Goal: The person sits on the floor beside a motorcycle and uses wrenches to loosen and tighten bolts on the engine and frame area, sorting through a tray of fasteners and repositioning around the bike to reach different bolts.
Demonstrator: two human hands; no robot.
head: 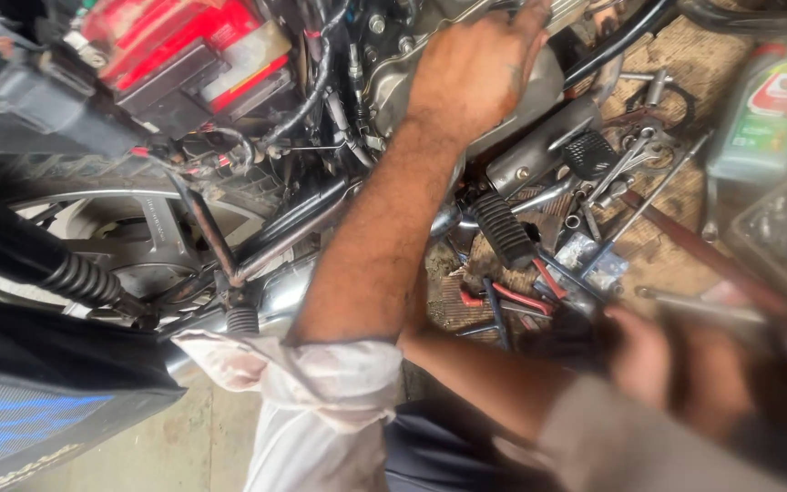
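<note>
Against engine case (466,100) at motorcycle's top middle: left hand (471,68) pressing flat, fingers spread. Right hand (676,364) blurring near scattered wrenches (630,159) on floor; grip cannot be told.

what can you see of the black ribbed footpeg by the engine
The black ribbed footpeg is a short rubber-looking cylinder with crosswise ridges, tilted with its lower end toward the right. It sits below the silver engine cover and beside a grey metal arm with a studded pedal. Neither hand touches it; the left hand rests higher, on the engine cover.
</note>
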